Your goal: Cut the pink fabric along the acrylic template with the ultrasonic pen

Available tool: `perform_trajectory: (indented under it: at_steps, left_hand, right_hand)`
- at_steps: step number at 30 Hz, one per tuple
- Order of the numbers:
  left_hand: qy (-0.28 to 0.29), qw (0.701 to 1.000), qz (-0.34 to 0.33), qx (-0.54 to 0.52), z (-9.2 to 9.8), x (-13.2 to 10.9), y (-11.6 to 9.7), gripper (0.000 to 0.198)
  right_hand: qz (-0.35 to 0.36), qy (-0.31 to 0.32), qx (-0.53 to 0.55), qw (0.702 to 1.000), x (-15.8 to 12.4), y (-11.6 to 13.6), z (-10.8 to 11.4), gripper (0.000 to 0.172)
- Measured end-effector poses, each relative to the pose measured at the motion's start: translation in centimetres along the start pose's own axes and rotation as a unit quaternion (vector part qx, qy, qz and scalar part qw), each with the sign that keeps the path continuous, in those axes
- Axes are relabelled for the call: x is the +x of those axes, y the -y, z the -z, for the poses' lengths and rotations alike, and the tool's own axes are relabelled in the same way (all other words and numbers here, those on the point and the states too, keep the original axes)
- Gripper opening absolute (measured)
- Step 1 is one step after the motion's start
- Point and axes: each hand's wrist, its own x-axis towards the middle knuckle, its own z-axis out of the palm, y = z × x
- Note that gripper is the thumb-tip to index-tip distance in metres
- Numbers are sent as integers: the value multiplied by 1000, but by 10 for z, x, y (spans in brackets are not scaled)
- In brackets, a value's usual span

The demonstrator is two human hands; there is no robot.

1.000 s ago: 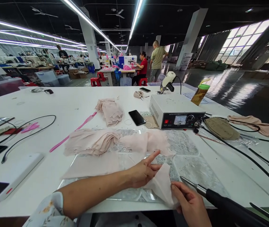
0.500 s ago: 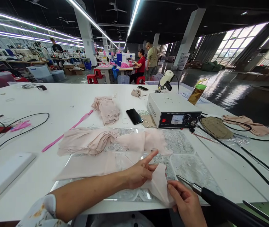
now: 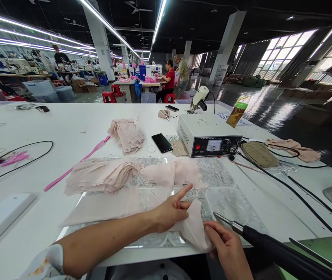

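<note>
A pale pink piece of thin fabric [image 3: 193, 229] is stretched between my two hands near the table's front edge. My left hand [image 3: 173, 210] has its index finger pointing out, while the thumb and other fingers close on the fabric's upper part. Lower down, my right hand [image 3: 226, 243] pinches the fabric's right edge between thumb and fingers. A black-handled tool with a pointed metal tip [image 3: 236, 226] lies just beyond the right hand; whether the hand touches it is unclear. Under the work is a clear patterned mat [image 3: 230, 206]. A flat pink panel [image 3: 104, 204] and a fabric stack [image 3: 102, 175] lie on it.
Behind the mat are another fabric pile [image 3: 126, 136], a phone [image 3: 161, 143] and a control box [image 3: 209, 136] with a dial. Black cables [image 3: 294, 194] cross the right side. A white device [image 3: 7, 217] lies at left. Several people work at sewing machines beyond.
The view has shifted slightly, so the tabletop things appear a little further left. Both hands keep their hold on the fabric, nearly unmoved.
</note>
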Motion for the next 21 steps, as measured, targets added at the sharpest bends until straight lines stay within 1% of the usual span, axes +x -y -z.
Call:
perform_trajectory:
  at_steps: [10,17,21]
  left_hand:
    - [8,1000,-11,22,2,1,0,103]
    - [6,1000,-3,28,0,1,-2,101]
    - [9,1000,-3,25,1,2,-2,102]
  right_hand:
    - [1,16,13,1000,0,-5,3,47]
    - [-6,24,23,999,1,-2,2,50]
    - [-15,34,29,999,1,-1,4,49]
